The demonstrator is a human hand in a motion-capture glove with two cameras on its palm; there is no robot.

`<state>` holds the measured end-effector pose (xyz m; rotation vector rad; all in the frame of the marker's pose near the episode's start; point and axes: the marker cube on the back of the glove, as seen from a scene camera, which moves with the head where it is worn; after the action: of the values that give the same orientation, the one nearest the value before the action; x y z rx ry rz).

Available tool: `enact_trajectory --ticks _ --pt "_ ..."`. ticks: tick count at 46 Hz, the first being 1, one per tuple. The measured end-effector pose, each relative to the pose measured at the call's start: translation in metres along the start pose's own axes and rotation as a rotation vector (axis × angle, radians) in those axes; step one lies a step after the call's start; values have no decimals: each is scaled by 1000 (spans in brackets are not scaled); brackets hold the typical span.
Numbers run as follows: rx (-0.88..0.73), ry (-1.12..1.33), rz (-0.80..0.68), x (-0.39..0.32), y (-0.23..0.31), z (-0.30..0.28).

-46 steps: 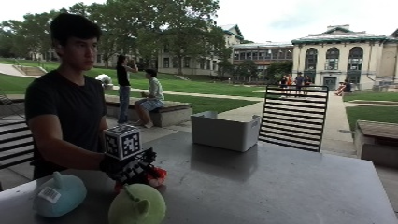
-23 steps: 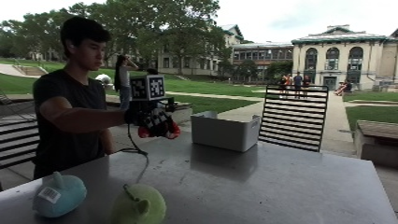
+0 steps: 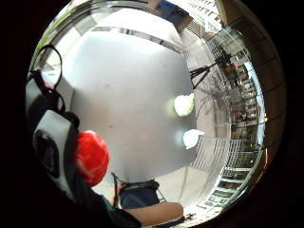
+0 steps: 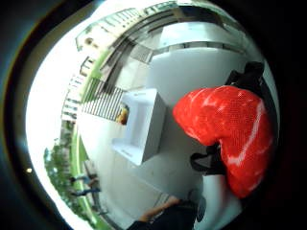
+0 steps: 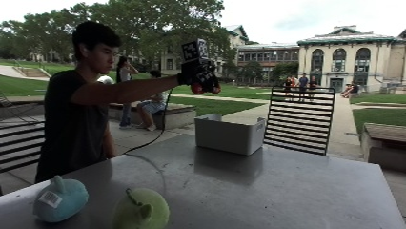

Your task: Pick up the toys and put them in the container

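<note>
Outside view: gloved right hand [image 5: 198, 76] raised high, fingers curled round red toy [image 5: 206, 88], container [image 5: 229, 133] below and just ahead on surface [image 5: 266, 191]; best lowered over the opening before letting go.

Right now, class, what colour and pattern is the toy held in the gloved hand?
The toy is red with white streaks, clearest in the thumb side palm view.

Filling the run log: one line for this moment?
right hand: holds red toy | above container | on table: blue toy, green toy
</note>
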<state>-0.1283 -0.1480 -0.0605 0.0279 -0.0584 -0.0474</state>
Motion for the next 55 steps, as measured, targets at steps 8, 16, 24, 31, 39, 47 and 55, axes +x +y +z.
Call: enact_trajectory --ticks 8,16,24,31,39,47,55 --pt "1 -45 -197 -133 -5 -1" --pt "-3 -76 -337 -140 -34 19" --pt "1 -64 -335 -208 -36 33" --pt "5 -87 -327 -227 -42 50" --pt "43 -70 -294 -229 -56 66" --pt "50 1 -286 -222 -61 72" --pt "0 -35 -299 -218 -60 72"
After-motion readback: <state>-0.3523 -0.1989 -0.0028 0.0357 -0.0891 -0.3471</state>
